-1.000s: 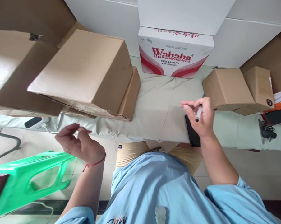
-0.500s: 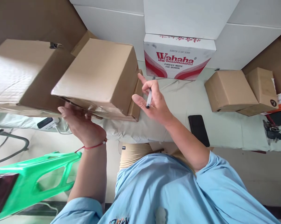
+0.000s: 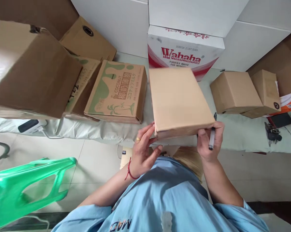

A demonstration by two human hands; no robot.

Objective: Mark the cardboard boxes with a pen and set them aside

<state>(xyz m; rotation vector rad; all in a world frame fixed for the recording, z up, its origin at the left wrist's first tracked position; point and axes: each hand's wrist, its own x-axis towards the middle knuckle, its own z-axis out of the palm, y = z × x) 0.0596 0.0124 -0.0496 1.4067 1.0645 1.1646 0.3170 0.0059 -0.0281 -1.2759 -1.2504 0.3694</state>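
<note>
A plain brown cardboard box (image 3: 180,100) is in front of me, over the cloth-covered table, before the white Wahaha carton (image 3: 184,51). My left hand (image 3: 146,149) touches its near left corner, fingers spread and thumb apart. At the near right corner, my right hand (image 3: 211,140) grips the box and also holds a black-and-clear pen (image 3: 211,135). A coconut-printed box (image 3: 118,91) sits to the left, apart from the plain box.
More brown boxes stand at the left (image 3: 36,71) and the right (image 3: 236,91). A power strip (image 3: 32,126) lies at the left table edge. A green stool (image 3: 34,180) is on the floor at left. Keys (image 3: 273,133) lie at far right.
The plain box has moved right from on top of the coconut-printed box, which now shows. Both hands moved right; my right hand has taken hold of the box. The phone is no longer visible.
</note>
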